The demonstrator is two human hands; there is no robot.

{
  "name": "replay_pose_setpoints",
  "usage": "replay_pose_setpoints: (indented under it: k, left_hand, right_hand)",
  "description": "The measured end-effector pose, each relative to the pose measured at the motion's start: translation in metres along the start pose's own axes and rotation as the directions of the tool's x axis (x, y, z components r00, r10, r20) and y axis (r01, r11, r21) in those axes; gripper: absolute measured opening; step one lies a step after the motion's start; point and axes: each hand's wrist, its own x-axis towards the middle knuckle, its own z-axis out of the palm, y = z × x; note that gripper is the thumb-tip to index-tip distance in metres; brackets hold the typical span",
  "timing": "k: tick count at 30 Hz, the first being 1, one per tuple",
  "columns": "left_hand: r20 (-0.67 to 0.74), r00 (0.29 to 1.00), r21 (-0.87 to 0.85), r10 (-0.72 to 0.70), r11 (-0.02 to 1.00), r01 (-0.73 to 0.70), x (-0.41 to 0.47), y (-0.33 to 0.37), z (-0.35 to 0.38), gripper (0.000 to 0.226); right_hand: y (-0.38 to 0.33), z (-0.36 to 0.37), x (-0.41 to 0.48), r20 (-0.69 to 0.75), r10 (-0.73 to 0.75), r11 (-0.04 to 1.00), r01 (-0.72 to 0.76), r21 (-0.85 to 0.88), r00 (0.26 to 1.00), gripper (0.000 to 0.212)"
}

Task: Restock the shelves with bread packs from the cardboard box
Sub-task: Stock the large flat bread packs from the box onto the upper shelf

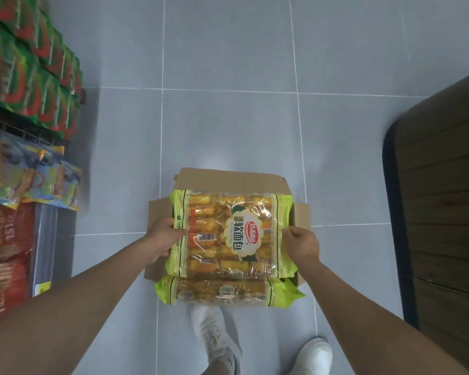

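Got my left hand [164,239] and right hand [303,246] clamped on the short ends of the top bread pack [230,234], so it stays flat above the cardboard box [228,178] on the floor. Shelves [27,104] sit to my left.

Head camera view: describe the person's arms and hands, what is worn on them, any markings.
Both arms are bare from the bottom edge of the picture down to the fingers: no sleeve reaches into view. The left hand and the right hand wear no gloves, and no watch, bracelet or ring shows on either. No tattoos or other markings can be seen. Lower down, the person wears white shoes.
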Motion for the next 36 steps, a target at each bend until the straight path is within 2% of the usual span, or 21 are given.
replay_pose_setpoints:
  k: [2,5,9,14,17,18,20,21,24,25,27,30,31,33,36]
  left_hand:
    - [0.004,1.0,-0.027,-0.013,1.0,0.013,-0.015,0.004,-0.004,0.028]
    - [0.016,1.0,-0.055,-0.011,0.998,0.012,-0.051,0.015,-0.013,0.04]
    - [0.012,1.0,-0.126,0.002,0.992,0.0,-0.115,0.039,-0.033,0.026]
    - [-0.016,0.997,-0.172,0.074,0.982,-0.075,-0.21,0.07,-0.069,0.037]
    - [-0.062,0.986,-0.202,0.155,0.965,-0.165,-0.272,0.085,-0.09,0.057]
    - [-0.077,0.98,-0.223,0.183,0.955,-0.196,-0.305,0.095,-0.096,0.056]
    - [-0.113,0.967,-0.262,0.229,0.932,-0.251,-0.371,0.11,-0.105,0.029]
    - [-0.143,0.958,-0.284,0.25,0.916,-0.282,-0.398,0.113,-0.108,0.025]
    - [-0.212,0.929,-0.399,0.305,0.84,-0.367,-0.486,0.119,-0.115,0.058]
    - [-0.227,0.914,-0.438,0.336,0.803,-0.404,-0.514,0.12,-0.116,0.056]
    - [-0.26,0.894,-0.524,0.366,0.724,-0.449,-0.569,0.118,-0.118,0.045]
    - [-0.346,0.824,-0.56,0.449,0.606,-0.566,-0.634,0.107,-0.123,0.057]
    - [-0.381,0.792,-0.53,0.478,0.589,-0.61,-0.658,0.104,-0.122,0.055]
    - [-0.435,0.736,-0.521,0.52,0.521,-0.676,-0.698,0.091,-0.124,0.015]
    - [-0.509,0.684,-0.537,0.523,0.427,-0.727,-0.746,0.06,-0.132,0.016]
  right_hand:
    - [-0.007,-0.011,-0.01,-0.01,-0.012,1.0,0.012,-0.001,1.0,0.027]
    - [-0.021,-0.034,-0.032,-0.01,-0.04,0.999,0.04,-0.011,0.999,0.026]
    - [-0.047,-0.075,-0.068,-0.015,-0.095,0.995,0.095,-0.013,0.995,0.028]
    - [-0.087,-0.141,-0.13,-0.006,-0.192,0.981,0.192,0.012,0.981,0.027]
    - [-0.111,-0.186,-0.171,-0.01,-0.296,0.954,0.296,0.043,0.955,0.028]
    - [-0.12,-0.202,-0.184,-0.015,-0.335,0.94,0.335,0.06,0.942,0.029]
    - [-0.136,-0.236,-0.213,-0.015,-0.391,0.916,0.39,0.092,0.92,0.026]
    - [-0.144,-0.253,-0.228,-0.008,-0.419,0.901,0.417,0.117,0.908,0.023]
    - [-0.172,-0.304,-0.278,0.046,-0.497,0.847,0.473,0.243,0.866,0.018]
    - [-0.181,-0.32,-0.296,0.065,-0.519,0.828,0.483,0.284,0.852,0.016]
    - [-0.195,-0.349,-0.333,0.091,-0.575,0.787,0.519,0.333,0.813,0.014]
    - [-0.215,-0.382,-0.379,0.116,-0.7,0.697,0.638,0.329,0.705,0.015]
    - [-0.221,-0.391,-0.393,0.132,-0.734,0.668,0.672,0.319,0.666,0.016]
    - [-0.233,-0.404,-0.421,0.183,-0.787,0.614,0.72,0.324,0.589,0.017]
    - [-0.25,-0.414,-0.467,0.303,-0.826,0.563,0.726,0.394,0.475,0.018]
